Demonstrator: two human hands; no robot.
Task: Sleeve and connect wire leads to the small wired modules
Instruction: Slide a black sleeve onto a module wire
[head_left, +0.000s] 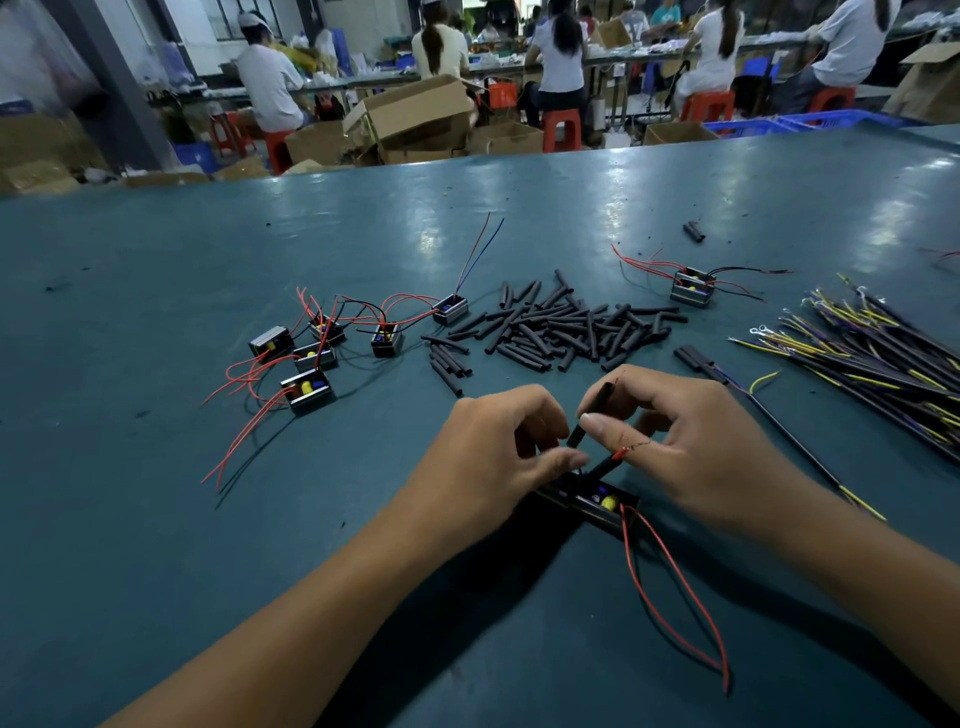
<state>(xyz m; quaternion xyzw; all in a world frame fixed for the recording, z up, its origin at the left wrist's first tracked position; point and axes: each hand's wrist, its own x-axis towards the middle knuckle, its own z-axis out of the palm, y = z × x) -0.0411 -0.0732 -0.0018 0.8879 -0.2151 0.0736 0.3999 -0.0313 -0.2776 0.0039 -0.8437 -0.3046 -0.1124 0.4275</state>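
Observation:
A small black module (597, 506) with yellow and blue parts lies on the green table under my hands, two red leads (675, 587) trailing toward me. My left hand (493, 457) pinches a black-sleeved lead (597, 470) whose red end and bare strands show near my right thumb. My right hand (696, 447) pinches a black sleeve (592, 415) that stands upright between thumb and fingers. A pile of black sleeves (561, 325) lies beyond my hands. Several modules with red leads (317, 353) sit at the left.
A bundle of yellow and black wire leads (872, 358) lies at the right, with one loose lead (779, 415) beside my right hand. Another module (691, 286) sits at the far right. Seated people, cardboard boxes and red stools stand beyond the table's far edge.

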